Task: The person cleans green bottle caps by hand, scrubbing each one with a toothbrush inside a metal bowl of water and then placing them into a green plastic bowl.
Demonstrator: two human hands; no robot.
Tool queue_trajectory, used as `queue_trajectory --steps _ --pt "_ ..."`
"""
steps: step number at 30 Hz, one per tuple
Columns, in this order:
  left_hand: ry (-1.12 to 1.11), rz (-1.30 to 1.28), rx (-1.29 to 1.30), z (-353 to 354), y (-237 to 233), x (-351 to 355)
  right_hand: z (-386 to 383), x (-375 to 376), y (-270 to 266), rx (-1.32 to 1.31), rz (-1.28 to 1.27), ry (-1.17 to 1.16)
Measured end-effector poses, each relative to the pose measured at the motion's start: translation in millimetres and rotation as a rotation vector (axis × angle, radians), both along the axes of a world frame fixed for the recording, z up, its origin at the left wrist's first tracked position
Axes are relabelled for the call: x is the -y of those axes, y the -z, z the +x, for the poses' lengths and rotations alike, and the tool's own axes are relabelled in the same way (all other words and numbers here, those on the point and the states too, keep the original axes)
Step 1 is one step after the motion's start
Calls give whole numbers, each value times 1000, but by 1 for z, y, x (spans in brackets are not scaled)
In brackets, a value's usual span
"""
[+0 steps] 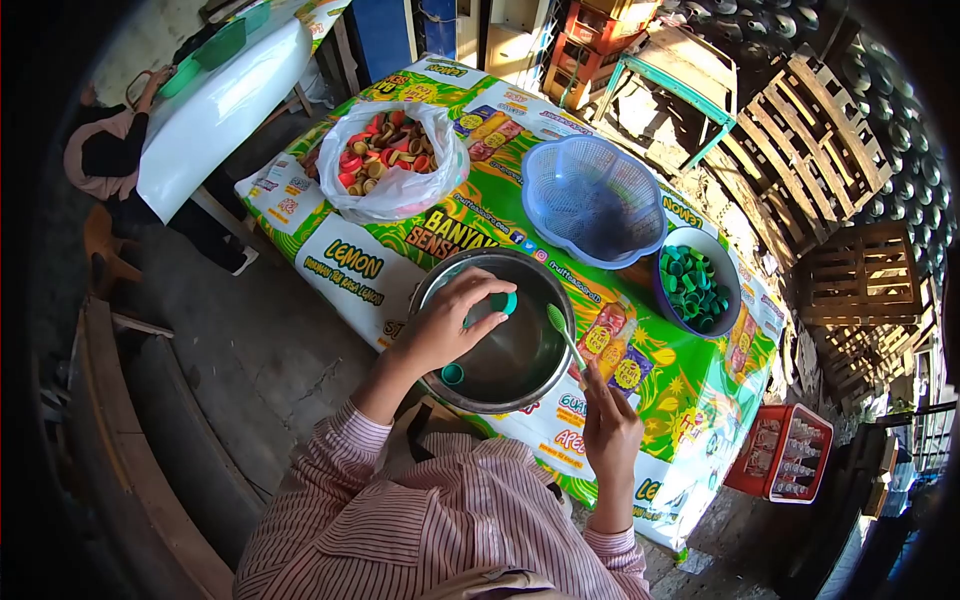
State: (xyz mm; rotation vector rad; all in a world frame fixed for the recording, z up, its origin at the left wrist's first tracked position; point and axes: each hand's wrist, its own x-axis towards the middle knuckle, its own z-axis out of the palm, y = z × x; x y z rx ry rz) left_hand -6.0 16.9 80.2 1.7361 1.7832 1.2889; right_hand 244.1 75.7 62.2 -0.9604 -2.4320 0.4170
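My left hand [452, 318] is over a metal basin [520, 395] and pinches a green bottle cap [504, 302] between thumb and fingers. Another green cap [452, 374] rests inside the basin near its front left wall, where water seems to lie in the bottom. To the right of the rim, my right hand [610, 425] is closed round a green toothbrush [566, 336], its bristle end up and pointing toward the basin. A purple bowl [735, 290] of several green caps [692, 288] stands farther right.
A white plastic bag [445, 150] of red and tan caps sits at the back left beyond the basin. Beside it is a blue-purple colander [590, 195]. A red crate [780, 455] stands off the table's right side. Another person [105, 155] works at a white table on the left.
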Motion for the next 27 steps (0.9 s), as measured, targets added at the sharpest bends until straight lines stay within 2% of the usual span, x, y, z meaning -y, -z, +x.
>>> queue_trajectory --steps 1,2,4,5,6,7,8,10,12,14,15,17,18,22,24,26,27 --pt "-10 115 -181 1 -6 -1 0 1 -3 -102 -43 40" --pt "-9 118 -181 5 -6 -3 0 0 -4 -206 -82 79" --pt "-65 178 34 17 -3 -3 -4 0 11 -292 -98 85" --pt "-106 108 -99 15 22 -8 -5 0 22 -185 -127 71" --pt "-154 -105 -405 13 38 -7 -5 1 29 -76 -158 56" --pt "-113 -182 -438 12 49 -2 -3 4 31 183 -123 46" --pt "-75 -255 -473 9 58 -1 -3 3 28 181 -120 42" --pt "-117 -189 -442 11 37 0 -1 9 22 -65 -186 87" --pt "-198 -44 -388 17 16 3 6 7 19 -112 -225 98" --pt "-209 113 -187 19 14 1 4 7 15 -225 -187 86" --pt "-209 110 -185 20 22 2 3 7 20 -222 -189 86" --pt "-153 -224 -524 18 48 7 1 7 36 -188 -342 96" --pt "-109 -280 -508 18 48 10 1 8 35 22 -263 41" --pt "-245 69 -331 26 27 11 3 19 36 -219 -248 87" --pt "-256 124 -293 28 27 10 4 21 36 -312 -198 100" --pt "-155 -144 -549 24 49 13 2 20 41 -92 -266 113" --pt "-99 -229 -531 24 49 15 4 17 44 10 -165 39"
